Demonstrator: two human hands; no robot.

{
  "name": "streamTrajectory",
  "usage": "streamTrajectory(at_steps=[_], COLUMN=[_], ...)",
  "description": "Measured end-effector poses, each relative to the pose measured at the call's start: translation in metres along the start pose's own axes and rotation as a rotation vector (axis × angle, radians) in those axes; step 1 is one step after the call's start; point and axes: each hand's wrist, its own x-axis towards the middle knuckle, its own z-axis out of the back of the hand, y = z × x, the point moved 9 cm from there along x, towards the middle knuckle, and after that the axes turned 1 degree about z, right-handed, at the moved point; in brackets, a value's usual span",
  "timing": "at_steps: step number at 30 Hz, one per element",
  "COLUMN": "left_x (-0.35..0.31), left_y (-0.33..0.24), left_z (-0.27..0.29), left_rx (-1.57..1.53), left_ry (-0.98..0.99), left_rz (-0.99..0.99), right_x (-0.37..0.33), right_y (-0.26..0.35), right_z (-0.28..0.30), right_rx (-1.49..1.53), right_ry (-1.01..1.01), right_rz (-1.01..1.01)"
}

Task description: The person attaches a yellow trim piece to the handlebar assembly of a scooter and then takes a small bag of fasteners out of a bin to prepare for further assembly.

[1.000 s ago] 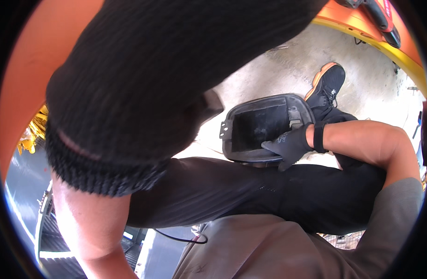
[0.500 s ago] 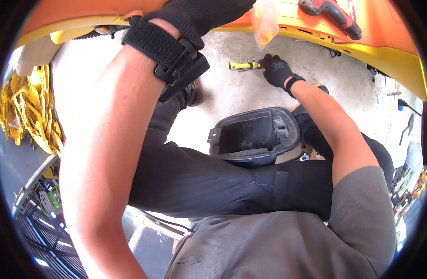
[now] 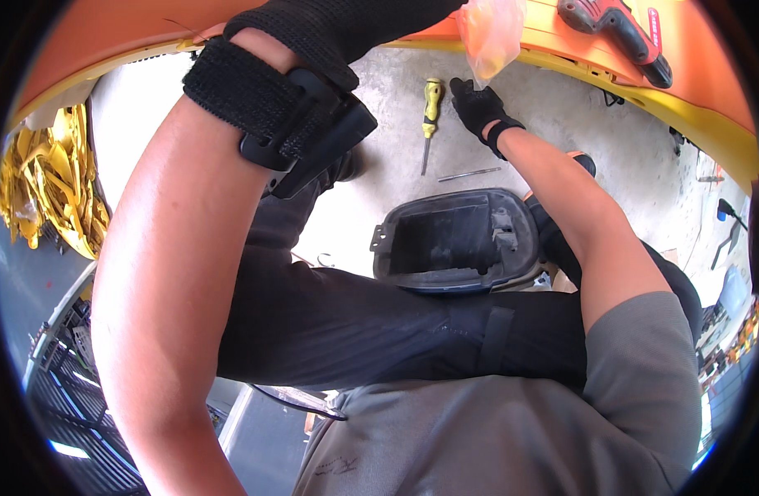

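Black over right hand (image 3: pixel 480 109), left hand (image 3: pixel 334 31) and tub (image 3: pixel 524 225); yellow and black on screwdriver (image 3: pixel 431 101); red and dark grey on power tool (image 3: pixel 625 35); orange across panel (image 3: pixel 544 29).

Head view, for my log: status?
Black-gloved right hand beside yellow-handled screwdriver. Black-gloved left hand at top edge. Translucent plastic bag partly blocking view.

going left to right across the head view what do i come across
Pile of yellow pieces → yellow-handled screwdriver → gloved right hand → red-and-dark handheld tool.
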Motion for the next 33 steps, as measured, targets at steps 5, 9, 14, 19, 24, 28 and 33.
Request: streamTrajectory(at_steps=[5, 9, 14, 19, 24, 28, 33], left_x=[-0.003, 0.001, 0.022, -0.002, 0.018, 0.008, 0.005], left_y=[0.018, 0.030, 0.019, 0.058, 0.058, 0.063, 0.050], left_z=[0.000, -0.010, -0.001, -0.017, -0.029, -0.021, -0.023], left_rx=[-0.316, -0.291, -0.138, 0.076, -0.336, -0.344, -0.537], left_ry=[0.062, 0.141, 0.167, 0.197, 0.176, 0.231, 0.166], left_rz=[0.377, 0.516, 0.444, -0.190, 0.301, 0.458, 0.587], right_x=[-0.015, -0.041, -0.116, -0.241, -0.413, -0.478, -0.501], right_y=[0.023, 0.005, -0.061, -0.084, -0.137, -0.138, -0.152], right_z=[0.021, 0.091, 0.267, 0.449, 0.459, 0.342, 0.237], right_rx=[-0.177, -0.334, -0.086, 0.240, 0.323, 0.698, 0.653], right_ry=[0.207, 0.469, 0.536, 0.140, -0.142, -0.095, -0.253], right_rz=[0.223, 0.454, -0.171, -0.578, -0.513, -0.721, -0.731])
